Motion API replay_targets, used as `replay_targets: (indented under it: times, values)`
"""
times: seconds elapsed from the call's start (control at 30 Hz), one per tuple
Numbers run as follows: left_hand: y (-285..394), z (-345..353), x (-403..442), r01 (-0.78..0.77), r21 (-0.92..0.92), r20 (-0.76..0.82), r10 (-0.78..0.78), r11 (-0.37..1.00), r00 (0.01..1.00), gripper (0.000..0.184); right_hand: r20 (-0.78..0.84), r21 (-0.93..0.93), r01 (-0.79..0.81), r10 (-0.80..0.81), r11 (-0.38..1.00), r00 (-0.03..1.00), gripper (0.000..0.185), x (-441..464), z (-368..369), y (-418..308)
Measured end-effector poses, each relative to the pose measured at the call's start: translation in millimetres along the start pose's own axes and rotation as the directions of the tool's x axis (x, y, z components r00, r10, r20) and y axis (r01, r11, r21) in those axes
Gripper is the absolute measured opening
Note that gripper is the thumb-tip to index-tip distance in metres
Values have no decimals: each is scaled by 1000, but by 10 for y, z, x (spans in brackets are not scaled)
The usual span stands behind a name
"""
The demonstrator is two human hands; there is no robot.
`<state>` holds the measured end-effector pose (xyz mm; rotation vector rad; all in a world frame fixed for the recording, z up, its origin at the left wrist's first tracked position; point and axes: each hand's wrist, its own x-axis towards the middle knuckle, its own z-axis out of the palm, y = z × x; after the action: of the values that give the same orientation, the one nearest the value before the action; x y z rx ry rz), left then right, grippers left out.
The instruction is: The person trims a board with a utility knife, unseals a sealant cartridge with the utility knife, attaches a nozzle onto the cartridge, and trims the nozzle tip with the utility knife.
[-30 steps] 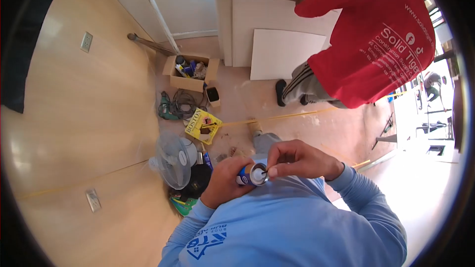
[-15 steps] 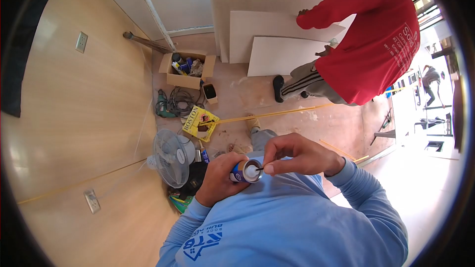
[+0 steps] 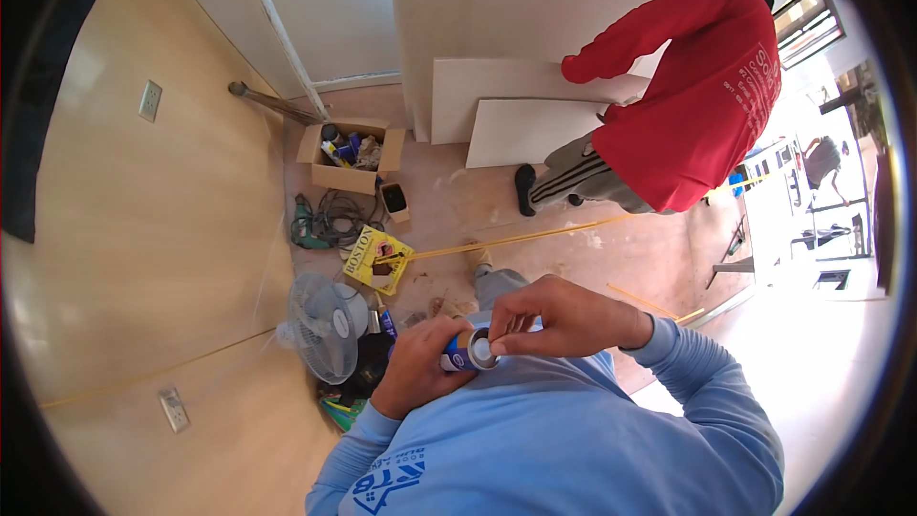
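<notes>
My left hand (image 3: 423, 363) is wrapped around a small blue can (image 3: 458, 356) with an orange patch. The can is tilted so its round end, with a pale rim and a white middle, faces up toward me. Close over that end is my right hand (image 3: 564, 317), its thumb and forefinger pinched together at the rim. Whatever is between those fingertips is hidden. Both hands are in front of my blue shirt (image 3: 535, 420).
At left are a fan (image 3: 325, 328), a yellow Boston box (image 3: 377, 260), a green drill (image 3: 308, 225) and an open carton (image 3: 344, 178) of tubes. A person in red (image 3: 683, 105) stands by leaning white boards (image 3: 535, 131). Long yellow strips (image 3: 535, 235) cross the floor.
My right fingertips have come closer against the can's end; the thin dark piece between them is now out of sight. The person in red has lowered the near hand. The view has shifted slightly.
</notes>
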<state>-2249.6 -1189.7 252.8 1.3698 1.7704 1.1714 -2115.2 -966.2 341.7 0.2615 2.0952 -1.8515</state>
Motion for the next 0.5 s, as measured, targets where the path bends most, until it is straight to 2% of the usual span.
replay_targets:
  times: [0.13,0.23,0.33,0.43,0.5]
  values:
    - [-11,38,5,-23,-20,-22,22,1000,1000,51,83,101,-18,10,995,996,27,25,-50,85]
    - [-13,39,-7,-19,-12,-13,19,1000,1000,51,122,109,-52,39,993,992,27,52,-63,127]
    - [-36,11,72,-34,2,-16,34,999,999,52,82,10,-4,3,1000,997,22,95,-168,-37]
    - [-57,7,100,12,-25,-28,-12,1000,1000,54,-32,-295,134,-150,946,988,16,96,-166,-145]
    - [-77,6,95,28,-36,-27,-29,999,999,55,-60,-315,184,-213,931,975,13,104,-157,-172]
